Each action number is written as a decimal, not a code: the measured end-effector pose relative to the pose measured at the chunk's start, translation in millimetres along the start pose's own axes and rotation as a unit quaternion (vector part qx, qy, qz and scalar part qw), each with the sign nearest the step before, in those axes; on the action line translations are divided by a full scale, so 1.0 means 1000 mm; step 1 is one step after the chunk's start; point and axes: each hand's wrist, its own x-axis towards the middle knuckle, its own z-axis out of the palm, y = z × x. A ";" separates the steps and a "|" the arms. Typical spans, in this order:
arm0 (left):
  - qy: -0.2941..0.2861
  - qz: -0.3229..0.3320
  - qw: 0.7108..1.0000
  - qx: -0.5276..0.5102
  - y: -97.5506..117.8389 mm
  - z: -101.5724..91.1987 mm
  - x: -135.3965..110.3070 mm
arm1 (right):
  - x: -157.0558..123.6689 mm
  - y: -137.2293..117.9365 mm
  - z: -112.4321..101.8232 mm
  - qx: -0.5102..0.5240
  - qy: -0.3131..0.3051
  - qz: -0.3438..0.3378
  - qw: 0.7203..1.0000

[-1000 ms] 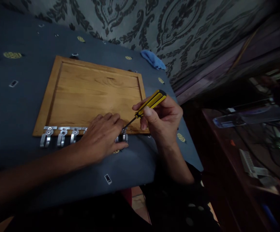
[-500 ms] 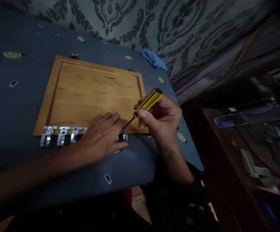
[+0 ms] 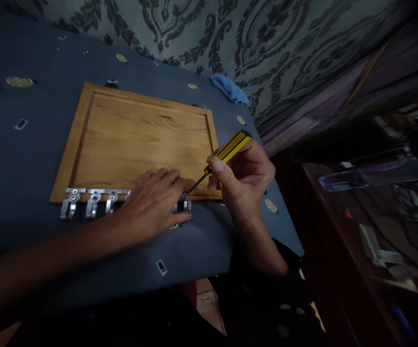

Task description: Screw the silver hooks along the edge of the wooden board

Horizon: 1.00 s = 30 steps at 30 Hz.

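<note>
Screwdriver (image 3: 233, 147) at hook rail (image 3: 95, 194), near edge of board (image 3: 147, 137)
Right hand (image 3: 249, 179): fingers wrapped around screwdriver, probably light and stiff; hold by its handle. Left hand (image 3: 154, 205): fingers over hook rail, grasp hidden.

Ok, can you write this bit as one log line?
left hand: on hook rail | right hand: gripping screwdriver, tip at rightmost hook | board: on table

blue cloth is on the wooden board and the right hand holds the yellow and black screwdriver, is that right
Not quite: in the head view the blue cloth lies on the table, apart from the wooden board. The right hand does hold the yellow and black screwdriver.
</note>
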 end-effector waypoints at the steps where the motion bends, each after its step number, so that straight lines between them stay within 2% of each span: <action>1: 0.007 0.003 1.000 0.000 0.000 0.000 0.000 | 0.000 0.000 0.000 0.003 -0.004 0.000 1.000; 5: 0.022 0.010 1.000 0.007 -0.001 0.002 0.000 | 0.000 0.000 0.000 -0.006 -0.003 0.000 1.000; 12: -0.002 0.001 1.000 0.002 0.000 0.000 0.000 | 0.000 -0.001 0.000 0.005 -0.015 -0.014 1.000; 15: -0.019 -0.005 1.000 -0.004 0.001 -0.002 0.000 | 0.001 0.001 -0.002 -0.017 -0.016 -0.026 0.999; 20: -0.013 -0.003 1.000 -0.007 0.000 0.000 0.001 | 0.000 0.004 -0.005 -0.053 -0.021 -0.036 0.998; 30: -0.001 0.001 1.000 -0.010 0.000 0.001 0.000 | -0.001 -0.004 -0.001 -0.017 -0.033 -0.028 0.999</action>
